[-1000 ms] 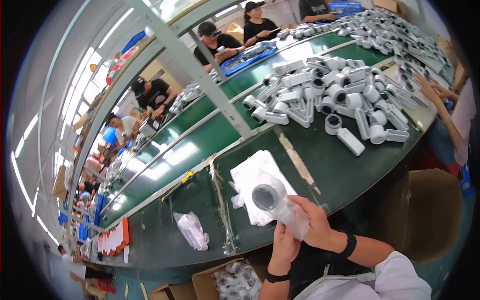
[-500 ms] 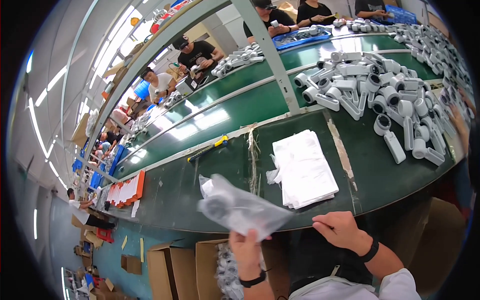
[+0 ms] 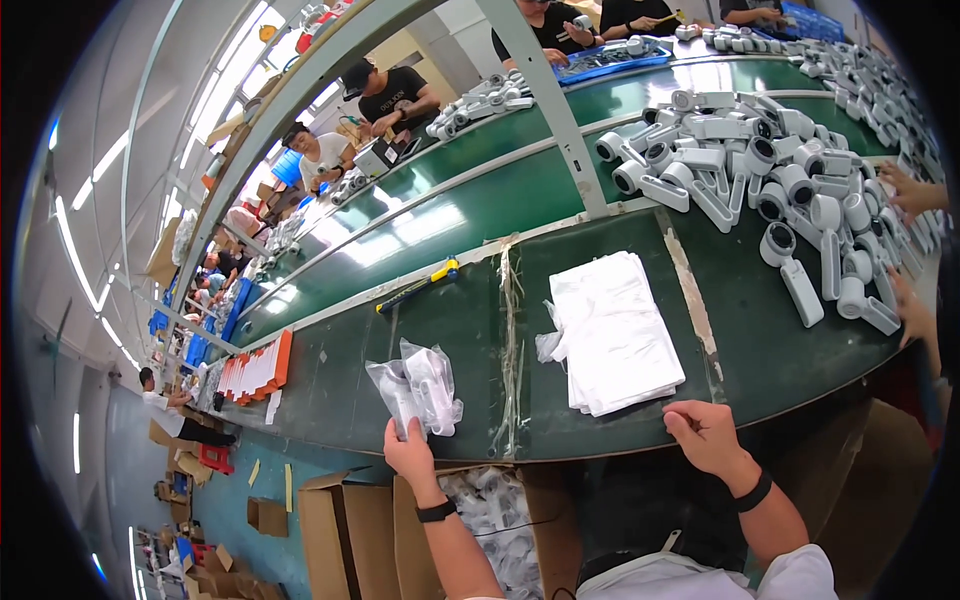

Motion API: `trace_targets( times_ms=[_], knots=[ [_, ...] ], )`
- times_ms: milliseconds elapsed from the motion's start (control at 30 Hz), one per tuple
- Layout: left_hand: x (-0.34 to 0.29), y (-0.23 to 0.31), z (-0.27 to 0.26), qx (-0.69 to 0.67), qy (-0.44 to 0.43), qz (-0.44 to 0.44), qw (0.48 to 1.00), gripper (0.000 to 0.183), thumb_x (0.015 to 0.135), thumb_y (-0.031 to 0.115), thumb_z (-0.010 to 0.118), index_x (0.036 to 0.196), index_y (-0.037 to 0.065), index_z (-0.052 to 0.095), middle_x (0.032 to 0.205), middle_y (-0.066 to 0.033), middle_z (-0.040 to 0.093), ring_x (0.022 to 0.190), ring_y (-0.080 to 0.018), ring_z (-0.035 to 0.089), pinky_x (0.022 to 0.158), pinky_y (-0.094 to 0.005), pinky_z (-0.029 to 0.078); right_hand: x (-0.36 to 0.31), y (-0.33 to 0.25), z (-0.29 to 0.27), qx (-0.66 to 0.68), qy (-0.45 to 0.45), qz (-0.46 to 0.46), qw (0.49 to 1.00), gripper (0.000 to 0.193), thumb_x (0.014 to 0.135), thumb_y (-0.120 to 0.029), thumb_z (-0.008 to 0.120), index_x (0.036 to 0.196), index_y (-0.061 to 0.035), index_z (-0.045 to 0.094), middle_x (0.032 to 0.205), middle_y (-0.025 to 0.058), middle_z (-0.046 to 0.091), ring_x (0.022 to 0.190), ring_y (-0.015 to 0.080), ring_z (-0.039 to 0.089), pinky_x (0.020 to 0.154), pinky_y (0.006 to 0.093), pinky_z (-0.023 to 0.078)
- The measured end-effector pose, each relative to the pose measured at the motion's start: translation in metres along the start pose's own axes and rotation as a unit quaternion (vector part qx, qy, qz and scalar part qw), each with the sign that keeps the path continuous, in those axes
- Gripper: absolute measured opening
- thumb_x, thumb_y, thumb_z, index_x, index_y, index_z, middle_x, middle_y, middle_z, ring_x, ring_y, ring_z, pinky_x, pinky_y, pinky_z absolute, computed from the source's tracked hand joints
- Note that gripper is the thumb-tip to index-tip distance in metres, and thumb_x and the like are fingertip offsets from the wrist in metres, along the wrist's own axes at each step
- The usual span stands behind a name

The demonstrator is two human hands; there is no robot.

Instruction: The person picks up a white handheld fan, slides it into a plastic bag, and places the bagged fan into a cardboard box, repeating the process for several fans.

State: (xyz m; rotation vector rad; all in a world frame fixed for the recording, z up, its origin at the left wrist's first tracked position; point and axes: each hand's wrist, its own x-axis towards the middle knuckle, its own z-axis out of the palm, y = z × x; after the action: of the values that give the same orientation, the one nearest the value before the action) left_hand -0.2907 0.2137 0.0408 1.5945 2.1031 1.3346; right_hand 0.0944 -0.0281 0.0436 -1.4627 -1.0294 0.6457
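My left hand is closed on the lower edge of a clear plastic bag at the front of the dark green table. Inside the bag is a white, handled device. Right beside it, touching, lies a second bagged white device. My right hand is curled shut at the table's front edge, with nothing visible in its fingers. Just beyond it rests a stack of thin white plastic bags, slightly crumpled on its left side.
White round-headed devices are heaped at the right, where another person's hands reach in. A yellow-and-black tool lies toward the back. Below the table edge, an open carton stands beside several bagged devices. A metal post rises behind.
My left hand has moved left, bringing the bagged device down onto the table beside the other one. My right hand has shifted slightly right, still curled.
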Motion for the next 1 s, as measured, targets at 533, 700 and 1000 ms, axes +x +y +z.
trace_targets(
  times_ms=[533, 700, 1000],
  knots=[
    [-0.082, 0.104, -0.015, -0.214, -0.103, 0.143, 0.961, 0.023, 0.088, 0.004, 0.067, 0.11, -0.001, 0.063, 0.103, -0.0055, 0.061, 0.078, -0.0102, 0.053, 0.065, -0.0235, 0.045, -0.001, -0.014, -0.009, 0.0, 0.069, -0.067, 0.995, 0.01, 0.087, -0.008, 0.07, 0.093, -0.0001, 0.071, 0.07, 0.004, 0.065, 0.059, 0.0062, 0.056, 0.053, 0.0221, 0.044],
    [-0.136, 0.179, 0.012, -0.225, -0.288, 0.299, 0.881, 0.025, 0.081, -0.001, 0.069, 0.105, 0.001, 0.066, 0.105, -0.0101, 0.065, 0.085, -0.0182, 0.06, 0.07, -0.0274, 0.049, -0.005, -0.045, -0.067, -0.11, 0.201, -0.07, 0.971, 0.012, 0.086, -0.009, 0.07, 0.094, -0.0007, 0.071, 0.073, 0.0083, 0.065, 0.057, 0.0107, 0.058, 0.054, 0.0244, 0.046],
    [-0.157, 0.205, 0.068, -0.049, -0.291, 0.517, 0.804, 0.028, 0.078, 0.023, 0.077, 0.099, 0.007, 0.07, 0.1, -0.0061, 0.066, 0.093, -0.0278, 0.058, 0.08, -0.0407, 0.042, -0.004, -0.042, -0.092, -0.246, 0.161, -0.05, 0.955, 0.017, 0.083, -0.011, 0.071, 0.096, -0.0011, 0.069, 0.078, 0.0078, 0.065, 0.065, 0.017, 0.061, 0.059, 0.0285, 0.049]
  ],
)
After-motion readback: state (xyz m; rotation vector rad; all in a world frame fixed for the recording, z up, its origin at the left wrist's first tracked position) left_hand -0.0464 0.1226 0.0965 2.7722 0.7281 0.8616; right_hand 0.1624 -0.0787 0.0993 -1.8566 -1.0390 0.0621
